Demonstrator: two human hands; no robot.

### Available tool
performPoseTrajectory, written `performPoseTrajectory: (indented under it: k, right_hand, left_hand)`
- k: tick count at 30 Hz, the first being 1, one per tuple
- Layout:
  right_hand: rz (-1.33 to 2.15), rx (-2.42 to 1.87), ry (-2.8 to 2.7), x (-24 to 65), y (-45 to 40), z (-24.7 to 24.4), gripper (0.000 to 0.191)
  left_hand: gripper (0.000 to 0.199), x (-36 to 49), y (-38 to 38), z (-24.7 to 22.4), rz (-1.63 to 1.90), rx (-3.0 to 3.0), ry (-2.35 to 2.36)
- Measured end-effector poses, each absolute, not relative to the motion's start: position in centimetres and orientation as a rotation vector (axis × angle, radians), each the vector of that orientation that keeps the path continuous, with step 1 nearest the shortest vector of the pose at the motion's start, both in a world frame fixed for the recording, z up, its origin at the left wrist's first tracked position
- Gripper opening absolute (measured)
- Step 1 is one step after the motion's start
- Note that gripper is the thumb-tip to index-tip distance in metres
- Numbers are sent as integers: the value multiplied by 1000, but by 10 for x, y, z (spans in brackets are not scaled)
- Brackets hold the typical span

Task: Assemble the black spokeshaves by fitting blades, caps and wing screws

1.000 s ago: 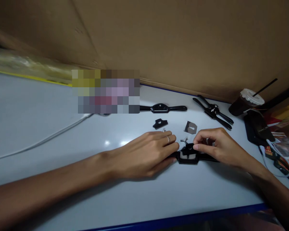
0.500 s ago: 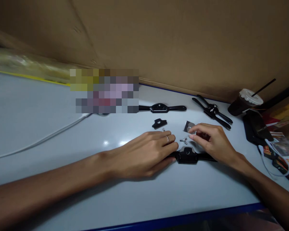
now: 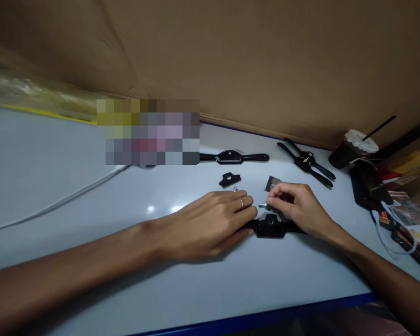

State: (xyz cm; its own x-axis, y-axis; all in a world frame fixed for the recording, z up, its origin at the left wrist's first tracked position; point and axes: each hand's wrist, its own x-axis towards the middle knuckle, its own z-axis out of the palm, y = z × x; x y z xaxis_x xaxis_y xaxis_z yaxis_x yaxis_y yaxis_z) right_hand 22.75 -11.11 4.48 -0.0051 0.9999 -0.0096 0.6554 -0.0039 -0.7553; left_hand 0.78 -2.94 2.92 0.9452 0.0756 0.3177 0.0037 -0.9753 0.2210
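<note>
A black spokeshave body [image 3: 271, 227] lies on the table in front of me. My left hand [image 3: 220, 221], a ring on one finger, is closed round its left handle. My right hand [image 3: 299, 205] pinches a small silver wing screw [image 3: 263, 205] between thumb and fingertips, just above the spokeshave. Behind those fingertips lies a flat metal blade [image 3: 271, 183], partly covered by the hand. A black cap plate with a hole [image 3: 230, 179] rests beyond my left hand, and a small silver screw [image 3: 235, 189] shows by its knuckles.
A second spokeshave [image 3: 230, 157] lies farther back. Two more black spokeshaves [image 3: 306, 162] are stacked near the cardboard wall. To the right stand a lidded drink cup [image 3: 353, 149], a black stand [image 3: 368, 184] and a white cable [image 3: 412, 233]. Another white cable [image 3: 59, 205] runs left.
My right hand has moved slightly down and left, and its thumb and fingers have closed on the wing screw. My left hand keeps its hold on the spokeshave handle.
</note>
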Motion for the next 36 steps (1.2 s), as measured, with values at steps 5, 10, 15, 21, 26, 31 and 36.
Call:
performPoseTrajectory:
  k: [5,10,15,21,26,31,36]
  right_hand:
    - [698,-1693,-1772,237,-114,54,16]
    - [891,-1691,-1662,245,-113,64,15]
    - [1464,-1416,-1113,249,-108,64,20]
    - [1497,-1341,-852,251,-105,61,23]
    - [1533,-1333,-837,253,-105,60,16]
    - [1579,-1352,-878,250,-106,61,16]
    - [1527,-1363,-1003,249,-109,62,18]
  left_hand:
    - [18,6,-29,28,459,2882,58]
    - [18,6,-29,28,455,2880,61]
    - [17,7,-29,29,452,2875,46]
    - [15,6,-30,29,453,2875,55]
    - [16,7,-29,29,471,2879,46]
    - [17,7,-29,29,464,2880,48]
    - [18,7,-29,30,455,2888,50]
